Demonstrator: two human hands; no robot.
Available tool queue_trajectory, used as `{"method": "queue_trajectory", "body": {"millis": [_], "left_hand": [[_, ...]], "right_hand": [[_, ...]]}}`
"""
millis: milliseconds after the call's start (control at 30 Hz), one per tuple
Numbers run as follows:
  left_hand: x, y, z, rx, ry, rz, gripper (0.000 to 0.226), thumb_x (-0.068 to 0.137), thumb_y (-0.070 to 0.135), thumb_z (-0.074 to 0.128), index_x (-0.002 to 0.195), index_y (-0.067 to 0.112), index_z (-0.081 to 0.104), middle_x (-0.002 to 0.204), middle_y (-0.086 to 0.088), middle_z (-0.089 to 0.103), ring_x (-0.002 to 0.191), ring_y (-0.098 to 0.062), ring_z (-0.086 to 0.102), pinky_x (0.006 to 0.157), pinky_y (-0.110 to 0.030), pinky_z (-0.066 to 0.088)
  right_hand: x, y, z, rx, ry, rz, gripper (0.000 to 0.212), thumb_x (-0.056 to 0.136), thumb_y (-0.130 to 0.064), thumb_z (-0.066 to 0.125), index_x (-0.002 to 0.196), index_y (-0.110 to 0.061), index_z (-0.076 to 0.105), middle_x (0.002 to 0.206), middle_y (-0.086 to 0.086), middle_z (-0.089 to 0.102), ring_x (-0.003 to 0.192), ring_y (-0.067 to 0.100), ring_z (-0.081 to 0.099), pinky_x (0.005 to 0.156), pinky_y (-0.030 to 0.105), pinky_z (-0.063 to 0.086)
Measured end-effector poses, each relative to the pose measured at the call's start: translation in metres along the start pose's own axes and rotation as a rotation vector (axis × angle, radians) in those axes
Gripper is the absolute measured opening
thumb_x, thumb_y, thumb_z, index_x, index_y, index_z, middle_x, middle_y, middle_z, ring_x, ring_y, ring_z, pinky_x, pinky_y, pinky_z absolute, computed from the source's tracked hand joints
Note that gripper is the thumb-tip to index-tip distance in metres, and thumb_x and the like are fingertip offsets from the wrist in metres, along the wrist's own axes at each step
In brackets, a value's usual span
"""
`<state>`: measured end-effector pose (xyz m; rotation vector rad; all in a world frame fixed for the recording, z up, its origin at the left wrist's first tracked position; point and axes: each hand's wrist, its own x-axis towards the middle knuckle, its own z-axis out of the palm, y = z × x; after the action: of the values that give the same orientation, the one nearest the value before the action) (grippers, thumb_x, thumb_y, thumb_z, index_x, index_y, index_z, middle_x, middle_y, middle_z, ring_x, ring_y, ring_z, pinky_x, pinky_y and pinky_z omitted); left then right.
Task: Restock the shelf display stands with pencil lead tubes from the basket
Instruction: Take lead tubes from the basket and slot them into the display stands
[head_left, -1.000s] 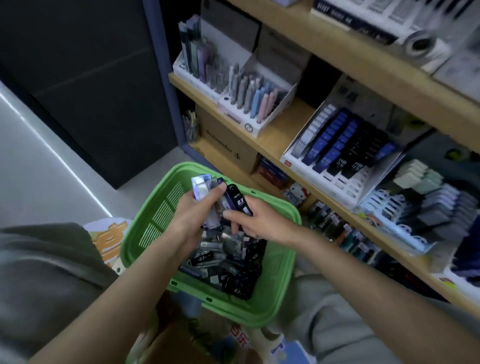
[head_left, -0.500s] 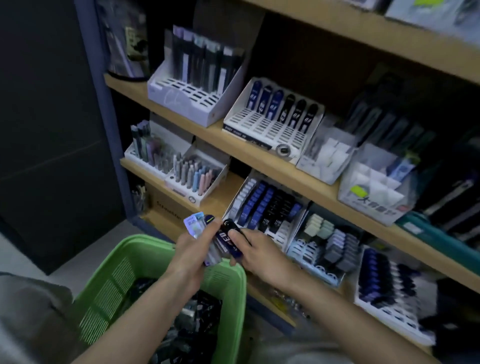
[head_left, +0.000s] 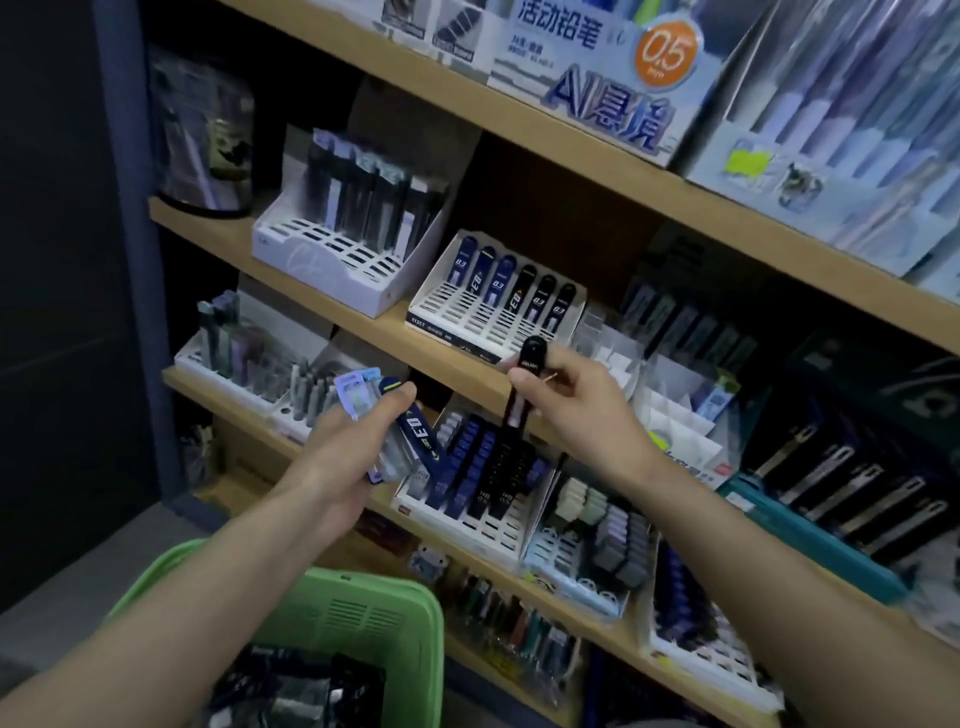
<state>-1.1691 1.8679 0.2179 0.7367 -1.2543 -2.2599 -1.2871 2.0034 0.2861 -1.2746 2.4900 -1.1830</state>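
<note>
My left hand (head_left: 345, 447) grips a bundle of lead tubes (head_left: 410, 426), one dark blue and marked 0.3, others clear. My right hand (head_left: 576, 410) pinches a single black lead tube (head_left: 522, 389), held upright just below a white display stand (head_left: 498, 306) on the middle shelf. That stand holds one back row of blue and black tubes, with its front slots bare. The green basket (head_left: 374, 613) sits at the bottom, under my left arm, with several more tubes (head_left: 296, 691) inside.
A second white stand (head_left: 478, 483) with blue and black tubes sits on the lower shelf behind my hands. A taller white stand (head_left: 337, 249) stands to the left on the middle shelf. Eraser trays, pen boxes and a large 0.5 pencil box (head_left: 592, 73) fill the other shelves.
The view has risen from the basket to the shelves. My right hand has pulled one black tube away from the bundle in my left hand and lifted it up and right toward the middle-shelf stand.
</note>
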Motion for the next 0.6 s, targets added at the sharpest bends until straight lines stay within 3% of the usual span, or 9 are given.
{"method": "queue_trajectory", "body": {"millis": [33, 133, 200, 267, 367, 467, 600], "left_hand": [[0.003, 0.004, -0.002, -0.007, -0.008, 0.013, 0.018, 0.088, 0.026, 0.063, 0.073, 0.020, 0.056, 0.059, 0.005, 0.068, 0.066, -0.017, 0.061, 0.077, -0.035, 0.046], [0.015, 0.015, -0.009, -0.013, -0.040, 0.038, 0.017, 0.088, 0.027, 0.063, 0.075, 0.019, 0.057, 0.058, 0.006, 0.066, 0.061, -0.014, 0.061, 0.065, -0.030, 0.046], [0.024, 0.021, -0.013, -0.017, -0.059, 0.051, 0.016, 0.088, 0.027, 0.064, 0.076, 0.019, 0.057, 0.057, 0.007, 0.064, 0.055, -0.010, 0.062, 0.060, -0.027, 0.046], [0.033, 0.025, -0.017, -0.016, -0.077, 0.065, 0.015, 0.088, 0.027, 0.064, 0.077, 0.019, 0.058, 0.057, 0.007, 0.064, 0.051, -0.007, 0.061, 0.054, -0.025, 0.044], [0.046, 0.027, -0.020, -0.003, -0.106, 0.076, 0.013, 0.089, 0.028, 0.063, 0.081, 0.018, 0.060, 0.068, 0.002, 0.066, 0.057, -0.011, 0.063, 0.053, -0.024, 0.046], [0.057, 0.026, -0.024, -0.018, -0.122, 0.063, 0.013, 0.087, 0.029, 0.065, 0.086, 0.015, 0.063, 0.075, -0.003, 0.069, 0.066, -0.016, 0.065, 0.066, -0.030, 0.050], [0.067, 0.024, -0.031, -0.016, -0.115, 0.041, 0.019, 0.086, 0.031, 0.065, 0.092, 0.013, 0.065, 0.078, -0.004, 0.069, 0.066, -0.015, 0.065, 0.055, -0.024, 0.048]], "right_hand": [[0.010, -0.005, -0.001, -0.007, 0.056, -0.026, 0.005, 0.092, -0.023, 0.060, 0.095, -0.020, 0.062, 0.090, 0.001, 0.066, 0.082, 0.015, 0.061, 0.075, 0.032, 0.051], [0.044, -0.015, -0.003, -0.085, 0.229, -0.086, 0.015, 0.087, -0.018, 0.067, 0.097, -0.019, 0.055, 0.080, -0.006, 0.060, 0.062, 0.006, 0.054, 0.052, 0.013, 0.042], [0.067, -0.016, -0.006, -0.242, 0.307, -0.117, 0.013, 0.090, -0.020, 0.064, 0.100, -0.019, 0.056, 0.075, -0.008, 0.059, 0.056, 0.006, 0.053, 0.048, 0.016, 0.041], [0.090, -0.011, -0.008, -0.342, 0.336, -0.095, 0.010, 0.095, -0.018, 0.056, 0.104, -0.015, 0.058, 0.078, -0.002, 0.060, 0.063, 0.018, 0.060, 0.056, 0.027, 0.047], [0.120, 0.002, -0.011, -0.466, 0.336, -0.018, 0.016, 0.098, -0.015, 0.049, 0.108, -0.011, 0.061, 0.101, 0.012, 0.062, 0.081, 0.027, 0.064, 0.074, 0.040, 0.055], [0.139, 0.011, -0.013, -0.518, 0.314, 0.054, 0.020, 0.096, -0.018, 0.053, 0.113, -0.012, 0.062, 0.111, 0.007, 0.063, 0.092, 0.017, 0.060, 0.084, 0.030, 0.051], [0.151, 0.016, -0.010, -0.554, 0.277, 0.159, 0.027, 0.094, -0.022, 0.057, 0.118, -0.010, 0.060, 0.109, 0.006, 0.063, 0.097, 0.020, 0.060, 0.089, 0.035, 0.051]]}}
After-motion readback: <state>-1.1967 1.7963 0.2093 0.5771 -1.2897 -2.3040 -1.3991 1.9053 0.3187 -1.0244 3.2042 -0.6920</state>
